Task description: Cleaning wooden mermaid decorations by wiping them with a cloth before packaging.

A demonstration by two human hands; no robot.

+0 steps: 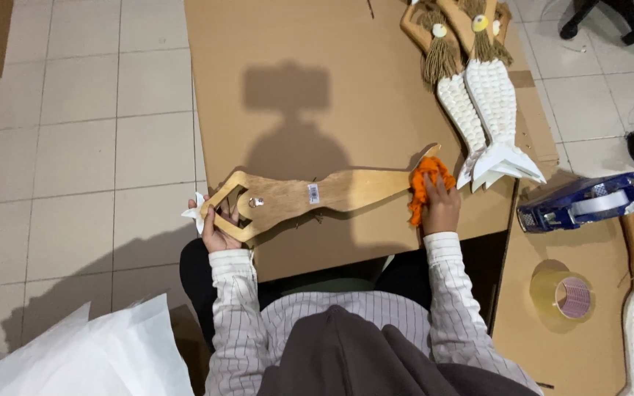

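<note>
Head view. We see the left hand (pixel 218 224) closed around the looped end of a flat wooden figure (pixel 310 194), which lies face down across a cardboard sheet (pixel 295 88). The right hand (pixel 440 209) presses an orange cloth (pixel 425 187) against the figure's tail end, fingers curled over the cloth. Two finished mermaids (pixel 478 95) with white scaled tails lie just beyond the cloth. A blue tape dispenser (pixel 585 202) and a clear tape roll (pixel 563 295) sit to the right; white paper (pixel 89 352) lies lower left.
</note>
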